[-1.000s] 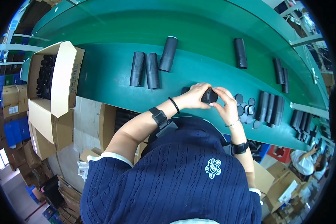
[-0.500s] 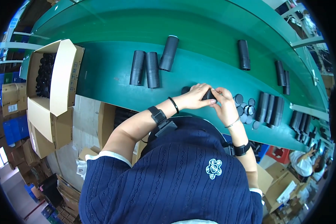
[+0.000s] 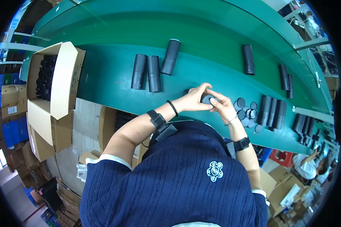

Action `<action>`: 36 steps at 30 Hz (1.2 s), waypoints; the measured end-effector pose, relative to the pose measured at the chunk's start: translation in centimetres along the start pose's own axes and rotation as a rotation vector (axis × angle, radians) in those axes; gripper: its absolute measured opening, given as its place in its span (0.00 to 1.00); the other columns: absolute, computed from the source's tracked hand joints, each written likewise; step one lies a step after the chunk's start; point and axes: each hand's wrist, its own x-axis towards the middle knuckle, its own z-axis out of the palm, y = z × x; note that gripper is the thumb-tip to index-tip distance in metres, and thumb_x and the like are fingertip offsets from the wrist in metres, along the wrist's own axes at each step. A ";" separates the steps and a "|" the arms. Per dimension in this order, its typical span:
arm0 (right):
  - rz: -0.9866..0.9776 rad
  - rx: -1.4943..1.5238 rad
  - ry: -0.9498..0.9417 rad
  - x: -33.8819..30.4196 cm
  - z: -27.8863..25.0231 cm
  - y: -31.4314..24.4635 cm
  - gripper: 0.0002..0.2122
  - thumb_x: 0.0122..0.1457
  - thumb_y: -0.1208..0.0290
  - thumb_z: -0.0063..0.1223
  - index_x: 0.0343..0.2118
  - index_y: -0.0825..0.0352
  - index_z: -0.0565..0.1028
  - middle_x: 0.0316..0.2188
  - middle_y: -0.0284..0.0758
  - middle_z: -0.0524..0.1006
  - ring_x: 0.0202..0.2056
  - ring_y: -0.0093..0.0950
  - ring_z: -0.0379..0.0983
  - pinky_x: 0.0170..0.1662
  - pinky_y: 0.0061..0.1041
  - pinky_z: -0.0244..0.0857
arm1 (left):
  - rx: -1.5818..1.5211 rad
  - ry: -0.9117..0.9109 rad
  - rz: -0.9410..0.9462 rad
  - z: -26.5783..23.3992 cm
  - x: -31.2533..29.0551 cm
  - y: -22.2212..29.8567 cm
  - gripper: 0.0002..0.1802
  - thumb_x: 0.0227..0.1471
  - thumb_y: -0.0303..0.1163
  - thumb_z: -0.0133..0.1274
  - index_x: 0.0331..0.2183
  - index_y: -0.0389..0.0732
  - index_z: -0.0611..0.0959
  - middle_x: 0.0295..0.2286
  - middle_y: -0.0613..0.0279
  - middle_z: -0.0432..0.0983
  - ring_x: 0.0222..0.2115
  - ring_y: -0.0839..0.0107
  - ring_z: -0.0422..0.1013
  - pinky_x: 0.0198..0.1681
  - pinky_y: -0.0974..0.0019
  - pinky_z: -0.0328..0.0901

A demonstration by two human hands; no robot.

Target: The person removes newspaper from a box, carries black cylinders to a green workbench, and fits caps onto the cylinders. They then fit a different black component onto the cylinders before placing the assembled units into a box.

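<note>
Just above the bench's front edge, my left hand (image 3: 195,100) is wrapped around a black cylindrical tube (image 3: 185,92), most of which it hides. One end shows past the back of the hand. At the other end, a round black cap (image 3: 207,99) sits between my two hands. My right hand (image 3: 224,108) pinches this cap with thumb and fingers. Whether the cap is fully seated cannot be seen. Right of my right hand lie several loose round black caps (image 3: 241,103), some showing paler faces.
Several black tubes (image 3: 154,73) stand or lie farther back on the green bench (image 3: 106,75). More tubes (image 3: 272,111) are grouped right of the caps. An open cardboard box (image 3: 64,81) of black parts is at the left. A person (image 3: 305,166) is at the far right.
My right hand has shifted slightly down and left, its fingers now over the cap's face. The tube's end has turned a little more toward view.
</note>
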 end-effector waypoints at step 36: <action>-0.577 -0.881 0.541 13.9 -11.2 -6.1 0.22 0.46 0.73 0.62 0.46 0.61 0.71 0.35 0.36 0.71 0.38 0.30 0.70 0.41 0.30 0.66 | 0.115 0.254 -0.086 -10.1 5.2 -1.0 0.56 0.31 0.28 0.66 0.59 0.36 0.54 0.52 0.41 0.63 0.55 0.51 0.62 0.57 0.60 0.59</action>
